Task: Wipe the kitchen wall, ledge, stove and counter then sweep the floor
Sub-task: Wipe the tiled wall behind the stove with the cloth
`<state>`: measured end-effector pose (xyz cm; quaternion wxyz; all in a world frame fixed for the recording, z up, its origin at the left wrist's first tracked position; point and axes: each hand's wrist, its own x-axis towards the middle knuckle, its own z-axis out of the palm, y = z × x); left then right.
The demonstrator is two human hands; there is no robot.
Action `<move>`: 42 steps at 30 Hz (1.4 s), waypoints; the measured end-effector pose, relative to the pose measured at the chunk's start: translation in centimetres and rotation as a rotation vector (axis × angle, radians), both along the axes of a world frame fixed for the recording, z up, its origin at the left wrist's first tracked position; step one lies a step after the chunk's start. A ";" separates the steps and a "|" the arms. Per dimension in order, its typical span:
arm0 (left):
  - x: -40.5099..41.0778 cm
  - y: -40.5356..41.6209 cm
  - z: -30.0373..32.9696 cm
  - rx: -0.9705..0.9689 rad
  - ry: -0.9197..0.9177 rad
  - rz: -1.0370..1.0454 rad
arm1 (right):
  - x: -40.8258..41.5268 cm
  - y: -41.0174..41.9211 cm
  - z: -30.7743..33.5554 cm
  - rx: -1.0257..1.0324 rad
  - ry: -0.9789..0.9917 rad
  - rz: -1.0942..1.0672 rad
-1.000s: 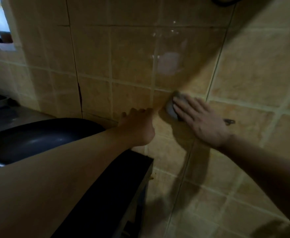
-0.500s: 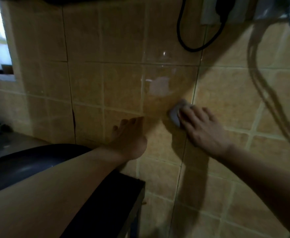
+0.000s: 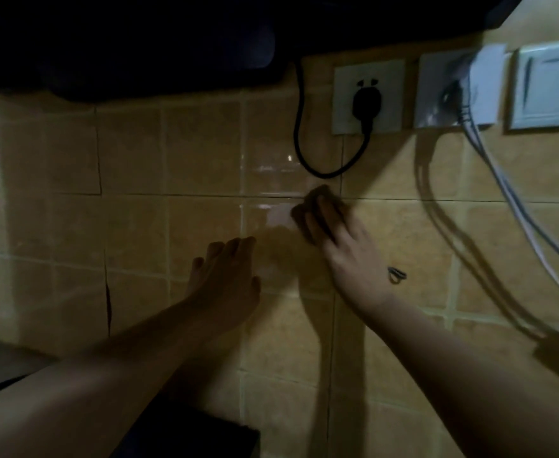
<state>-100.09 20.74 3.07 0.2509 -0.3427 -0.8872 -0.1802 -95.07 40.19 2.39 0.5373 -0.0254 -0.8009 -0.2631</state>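
Note:
A tan tiled kitchen wall (image 3: 202,160) fills the view. My right hand (image 3: 347,252) presses a small dark cloth pad (image 3: 318,201) flat against the wall with straight fingers, just below a looping black cable. A wet shine lies on the tiles left of the pad. My left hand (image 3: 225,276) rests flat on the wall lower and to the left, fingers straight and pointing up, holding nothing.
A black plug sits in a white socket (image 3: 369,95), and its cable (image 3: 299,137) loops down. Grey cables (image 3: 509,190) hang from a second socket; white light switches (image 3: 549,84) are at the right. A dark hood (image 3: 122,38) overhangs. A black stove corner (image 3: 205,438) sits below.
The view has tilted up, showing sockets and hood. My right hand has slid the pad up the wall toward the black cable. My left hand stays flat on the tiles.

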 end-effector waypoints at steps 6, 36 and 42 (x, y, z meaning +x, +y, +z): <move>1.7 3.3 0.8 -0.001 0.074 -0.158 | 6.8 5.6 -0.7 -0.226 0.330 -0.193; 6.0 9.0 -5.6 0.021 0.145 -0.319 | 13.0 10.7 -7.5 -0.206 0.201 -0.250; 7.3 10.3 -8.1 0.016 0.128 -0.354 | 15.9 12.4 -16.8 -0.164 0.071 -0.313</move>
